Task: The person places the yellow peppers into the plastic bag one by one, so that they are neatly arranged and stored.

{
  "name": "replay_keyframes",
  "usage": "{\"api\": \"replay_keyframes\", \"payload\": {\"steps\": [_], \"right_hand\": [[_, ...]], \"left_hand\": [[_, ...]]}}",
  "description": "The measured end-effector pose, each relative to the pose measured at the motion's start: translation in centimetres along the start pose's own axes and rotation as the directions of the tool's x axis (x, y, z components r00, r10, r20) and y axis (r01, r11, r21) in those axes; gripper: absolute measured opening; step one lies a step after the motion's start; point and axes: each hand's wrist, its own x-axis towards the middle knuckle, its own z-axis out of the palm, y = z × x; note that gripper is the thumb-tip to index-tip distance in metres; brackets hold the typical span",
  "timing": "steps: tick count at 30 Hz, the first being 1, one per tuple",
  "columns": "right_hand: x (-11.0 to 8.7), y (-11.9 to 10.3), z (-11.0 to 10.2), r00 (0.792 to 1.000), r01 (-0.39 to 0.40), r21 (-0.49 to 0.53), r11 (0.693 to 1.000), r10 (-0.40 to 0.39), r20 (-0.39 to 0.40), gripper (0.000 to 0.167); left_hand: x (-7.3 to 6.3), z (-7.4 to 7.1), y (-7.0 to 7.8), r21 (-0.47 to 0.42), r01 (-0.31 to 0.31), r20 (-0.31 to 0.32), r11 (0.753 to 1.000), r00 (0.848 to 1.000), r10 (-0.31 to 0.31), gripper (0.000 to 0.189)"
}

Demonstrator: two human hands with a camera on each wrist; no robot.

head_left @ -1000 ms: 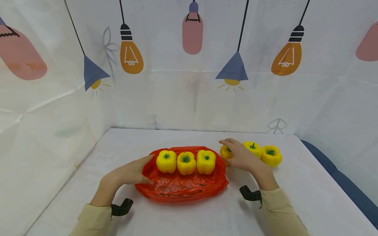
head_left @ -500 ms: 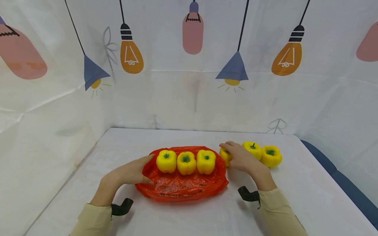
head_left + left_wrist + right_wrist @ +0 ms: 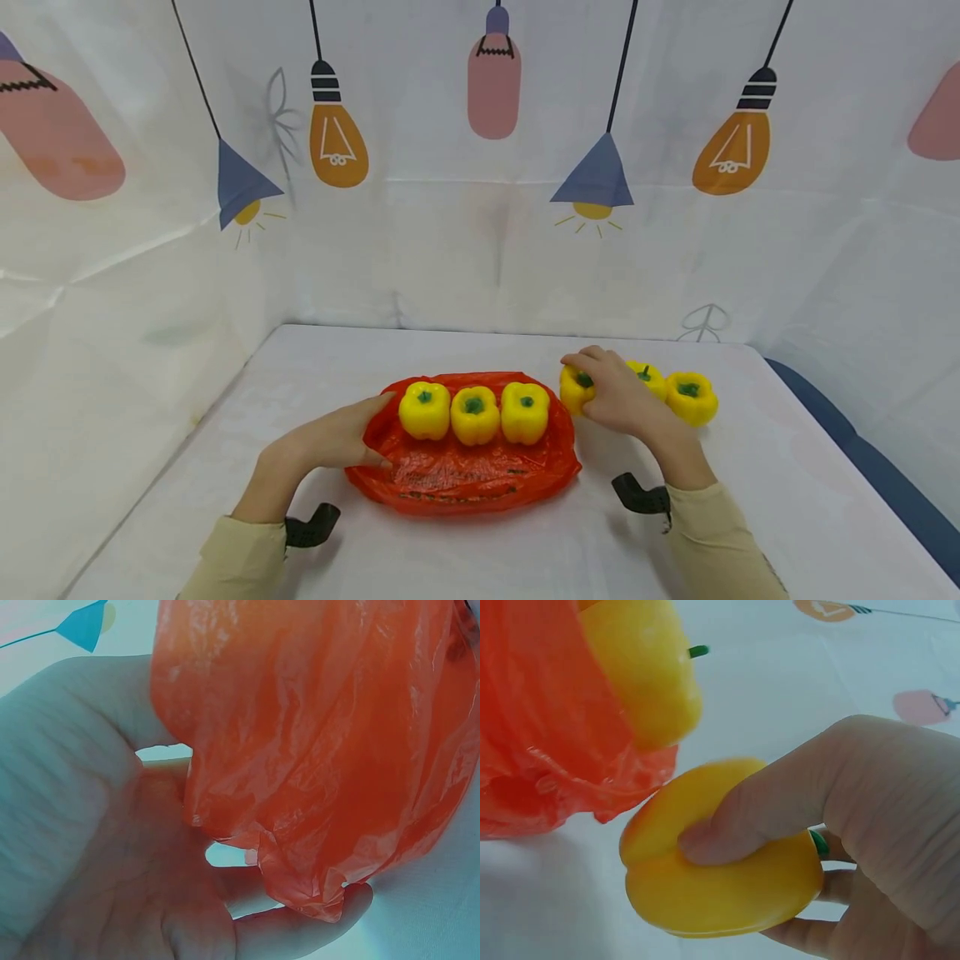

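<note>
A red plastic bag (image 3: 461,483) lies spread on the white table, with three yellow bell peppers (image 3: 475,421) in a row at its opening. My left hand (image 3: 333,437) holds the bag's left edge. In the left wrist view, the red film (image 3: 315,750) sits between thumb and fingers, part of them hidden behind it. Just right of the bag, my right hand (image 3: 626,398) grips another yellow bell pepper (image 3: 572,393). From the right wrist, its thumb presses along the held pepper's side (image 3: 712,900), close to the bag's crumpled edge; the fingers curl behind.
Two more yellow bell peppers, a partly covered one (image 3: 651,380) and a right-hand one (image 3: 692,400), stand beyond the right hand. A white sheet (image 3: 450,267) printed with lamps hangs behind the table (image 3: 450,558). A dark blue object (image 3: 817,408) borders the table's right edge.
My right hand, with the bell pepper in its grip, dips slightly and then rises a little, covering more of the pepper behind it. The left hand and the bag stay put.
</note>
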Motion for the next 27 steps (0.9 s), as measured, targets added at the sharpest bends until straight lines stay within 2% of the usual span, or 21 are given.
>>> {"api": "replay_keyframes", "payload": {"steps": [9, 16, 21, 27], "right_hand": [[-0.6, -1.5, -2.2, 0.997, 0.047, 0.03, 0.998, -0.045, -0.061, 0.066], [-1.6, -3.3, -3.4, 0.997, 0.072, 0.123, 0.99, -0.067, -0.048, 0.069], [-2.1, -5.3, -3.6, 0.993, 0.121, 0.182, 0.976, -0.12, -0.019, 0.068], [-2.3, -7.6, -2.7, 0.98, 0.195, 0.162, 0.967, -0.198, 0.002, 0.069]], "left_hand": [[-0.1, 0.0, 0.1, -0.003, 0.014, 0.004, 1.0, 1.0, -0.014, 0.095], [-0.1, 0.1, 0.2, 0.0, 0.017, 0.007, 1.0, 1.0, -0.017, 0.094], [-0.1, 0.0, 0.2, 0.001, 0.006, 0.009, 1.0, 1.0, -0.006, 0.095], [0.1, 0.0, 0.1, 0.009, 0.01, 0.008, 1.0, 1.0, -0.01, 0.093]]}}
